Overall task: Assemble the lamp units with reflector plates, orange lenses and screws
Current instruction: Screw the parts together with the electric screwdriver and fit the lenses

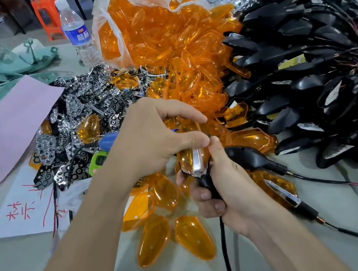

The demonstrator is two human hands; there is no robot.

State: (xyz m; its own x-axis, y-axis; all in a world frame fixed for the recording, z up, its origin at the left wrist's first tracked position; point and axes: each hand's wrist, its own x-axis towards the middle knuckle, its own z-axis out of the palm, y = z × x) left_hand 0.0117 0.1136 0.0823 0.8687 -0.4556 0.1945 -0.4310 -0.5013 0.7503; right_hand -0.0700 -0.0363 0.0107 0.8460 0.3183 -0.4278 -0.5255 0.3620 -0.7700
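The lamp unit point(206, 183) was held above the desk point(16, 266), its stalk enclosed in the right hand's point(226, 188) grip. The orange lens point(187, 159) upon it was pinched by the left hand point(150, 137). Even seating was judged necessary before screwing.

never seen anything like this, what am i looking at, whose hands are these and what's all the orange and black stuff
There is no machine: one camera worn on a person's head looks down at their two bare hands. The right hand grips the black stem of a lamp unit and the left hand pinches its orange-lensed top. On the table are a bag of orange lenses, a heap of reflector plates, a pile of black lamp housings with wires, and a water bottle.
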